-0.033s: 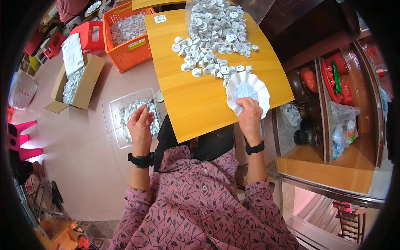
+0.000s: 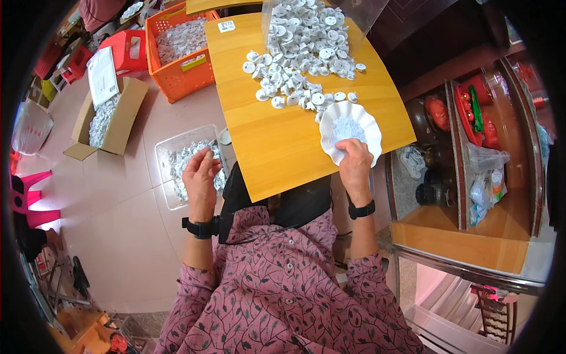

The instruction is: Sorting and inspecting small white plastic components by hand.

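Almost nothing has moved since the earlier frame: both hands sit where they were, the left hand [image 2: 201, 174] still raised over the clear rectangular plastic tub [image 2: 167, 154] on the floor, the right hand [image 2: 355, 163] still on the near rim of the white scalloped dish [image 2: 351, 131]. The left hand hangs with its fingers loosely curled and partly spread above the tub of small white plastic pieces; whether it pinches one of them cannot be told, since the fingertips merge with the pale contents below. The right hand lies with fingers bent down over the dish's near edge, touching it, the thumb side hidden, so a firm hold cannot be confirmed. The dish rests on the yellow wooden tabletop [image 2: 277, 138], near its right front corner, and carries a small mound of tiny pale bits in its middle. Beyond it, toward the far edge of the table, spreads a large heap of white round plastic caps [image 2: 303, 50] (some of the nearest caps lie just beside the dish's far rim). Both wrists wear black bands. On the floor to the left stand an orange plastic crate [image 2: 177, 82] filled with more white pieces, a red plastic stool [image 2: 125, 49] and an open brown cardboard box [image 2: 121, 118] holding white pieces, well apart from the tub. To the right is a wooden shelf unit [image 2: 466, 236] with red and dark vessels.
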Tool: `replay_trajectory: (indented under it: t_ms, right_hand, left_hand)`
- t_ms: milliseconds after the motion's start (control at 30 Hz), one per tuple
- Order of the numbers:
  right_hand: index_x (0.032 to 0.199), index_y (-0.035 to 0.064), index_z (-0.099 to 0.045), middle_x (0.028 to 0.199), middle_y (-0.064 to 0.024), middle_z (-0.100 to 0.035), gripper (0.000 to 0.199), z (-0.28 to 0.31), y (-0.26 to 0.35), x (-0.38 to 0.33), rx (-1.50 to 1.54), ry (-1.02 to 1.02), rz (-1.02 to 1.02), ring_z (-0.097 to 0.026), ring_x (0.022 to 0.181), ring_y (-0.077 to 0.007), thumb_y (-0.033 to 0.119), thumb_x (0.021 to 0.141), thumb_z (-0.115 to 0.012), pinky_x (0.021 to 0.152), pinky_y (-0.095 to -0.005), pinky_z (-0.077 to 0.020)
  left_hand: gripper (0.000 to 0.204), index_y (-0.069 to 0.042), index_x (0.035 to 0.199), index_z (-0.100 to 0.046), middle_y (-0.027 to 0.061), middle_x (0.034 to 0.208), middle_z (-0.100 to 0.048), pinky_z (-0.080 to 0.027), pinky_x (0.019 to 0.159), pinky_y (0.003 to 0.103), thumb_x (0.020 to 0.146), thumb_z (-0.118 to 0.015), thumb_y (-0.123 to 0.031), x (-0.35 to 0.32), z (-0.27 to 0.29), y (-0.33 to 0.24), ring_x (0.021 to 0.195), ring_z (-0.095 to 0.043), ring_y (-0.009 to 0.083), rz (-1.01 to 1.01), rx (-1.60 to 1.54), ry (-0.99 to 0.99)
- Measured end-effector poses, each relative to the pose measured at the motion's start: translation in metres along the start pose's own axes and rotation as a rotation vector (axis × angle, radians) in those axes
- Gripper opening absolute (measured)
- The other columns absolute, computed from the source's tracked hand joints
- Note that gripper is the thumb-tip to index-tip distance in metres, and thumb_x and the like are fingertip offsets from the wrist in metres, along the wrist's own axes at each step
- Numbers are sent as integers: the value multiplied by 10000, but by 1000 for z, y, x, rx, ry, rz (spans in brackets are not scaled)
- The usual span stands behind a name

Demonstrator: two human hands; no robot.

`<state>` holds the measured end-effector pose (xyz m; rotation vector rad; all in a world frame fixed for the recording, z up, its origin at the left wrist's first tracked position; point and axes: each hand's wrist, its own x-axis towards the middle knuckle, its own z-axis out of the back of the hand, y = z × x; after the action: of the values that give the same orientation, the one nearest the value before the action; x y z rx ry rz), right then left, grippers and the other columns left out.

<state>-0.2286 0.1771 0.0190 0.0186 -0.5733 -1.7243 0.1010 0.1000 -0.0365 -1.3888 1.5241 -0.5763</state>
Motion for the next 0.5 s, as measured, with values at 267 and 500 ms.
replay_trajectory:
  t_ms: [267,500]
  right_hand:
    - [964,33,-656,1012,-124,-652,210,12,-11,-16,62,-135,-87,-582,1013,-324,-41,813,-530,892,-454,-402]
    - [1096,34,-646,1186,-100,-603,235,19,17,-29,-91,-7,55,-519,1110,-305,138,885,-649,971,-458,-337]
  left_hand:
    - [197,23,1100,-654,50,899,-668,-527,713,247,958,-629,-111,-23,-27,-1,759,-631,110,-57,96,165]
    - [208,22,1110,-661,57,917,-675,-520,741,245,956,-634,-116,-24,-40,0,783,-632,110,-90,195,250]
